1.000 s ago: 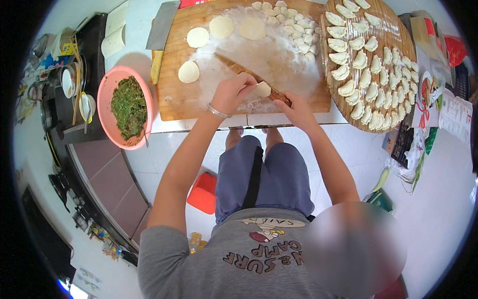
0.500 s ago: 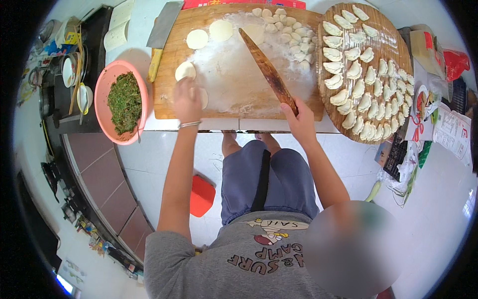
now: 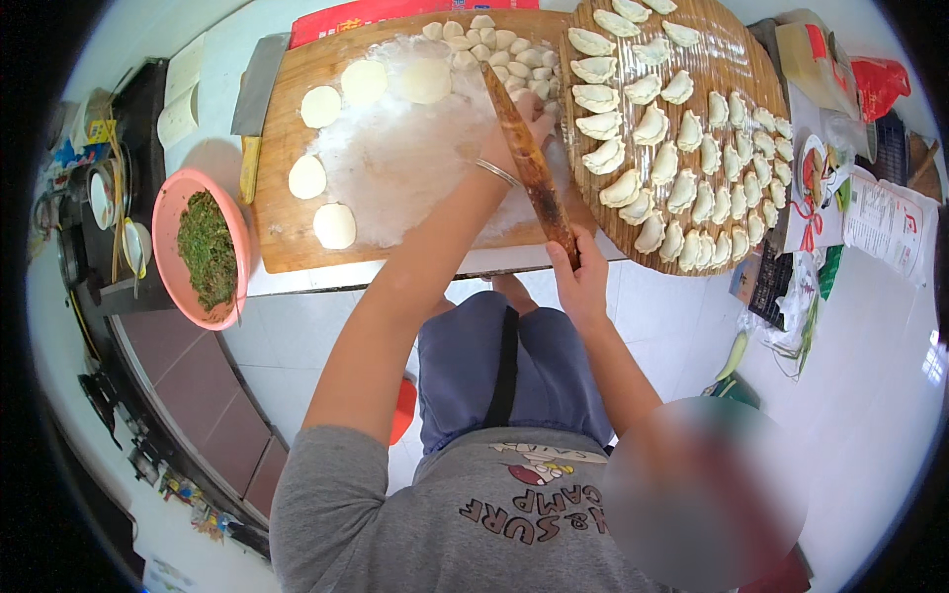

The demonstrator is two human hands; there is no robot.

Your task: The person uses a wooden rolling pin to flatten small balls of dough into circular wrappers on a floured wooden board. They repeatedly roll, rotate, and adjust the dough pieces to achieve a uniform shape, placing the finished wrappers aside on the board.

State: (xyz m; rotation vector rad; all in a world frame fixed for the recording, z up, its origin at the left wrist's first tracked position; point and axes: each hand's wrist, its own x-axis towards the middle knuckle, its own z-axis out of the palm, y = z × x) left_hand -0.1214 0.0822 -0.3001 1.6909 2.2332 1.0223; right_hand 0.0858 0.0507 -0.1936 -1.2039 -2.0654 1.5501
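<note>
My left hand (image 3: 534, 117) has swung from the board's left edge to the far-right dough pieces (image 3: 494, 54), fingers hidden so I cannot tell its grip, while my right hand (image 3: 581, 277) closes round the rolling pin's (image 3: 529, 163) near end, parking it clear of the floured cutting board (image 3: 287, 237).

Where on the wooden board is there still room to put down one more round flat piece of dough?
The floury middle of the cutting board is bare, between the flat dough rounds along its left side and the left hand. The top edge is crowded with small dough lumps. The round tray is packed with dumplings; only its top right is free.
</note>
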